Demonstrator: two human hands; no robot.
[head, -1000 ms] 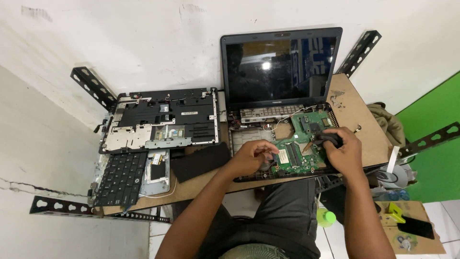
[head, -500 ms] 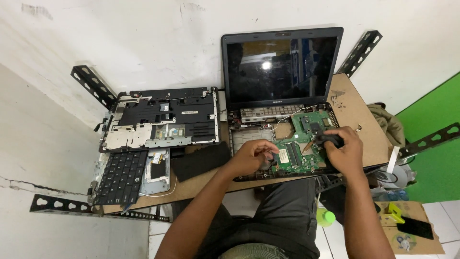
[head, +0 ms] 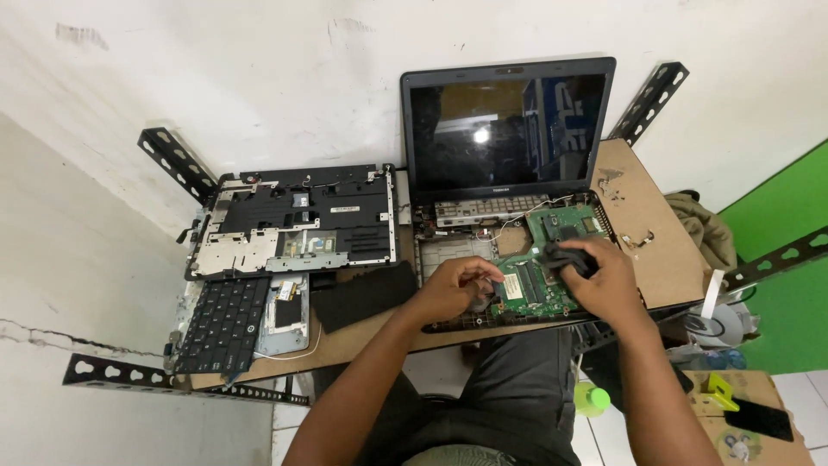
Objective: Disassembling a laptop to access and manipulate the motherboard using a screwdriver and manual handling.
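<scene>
White wall behind; brown desk (head: 664, 259) carries an opened laptop (head: 509, 138), screen dark. Green circuit board (head: 539, 289) sits exposed in its base. Left hand (head: 453, 289) curls, fingertips pressed together on the board's 9 o'clock edge. Right hand (head: 608, 280) grips a black part (head: 561, 256) at the board's 1 o'clock. Loose keyboard (head: 220, 324) lies far left.

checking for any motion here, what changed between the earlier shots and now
Almost nothing moved. The right hand still grips a small black part over the green motherboard, perhaps shifted slightly. The left hand stays on the open laptop base. The detached keyboard and top cover lie as before.
</scene>
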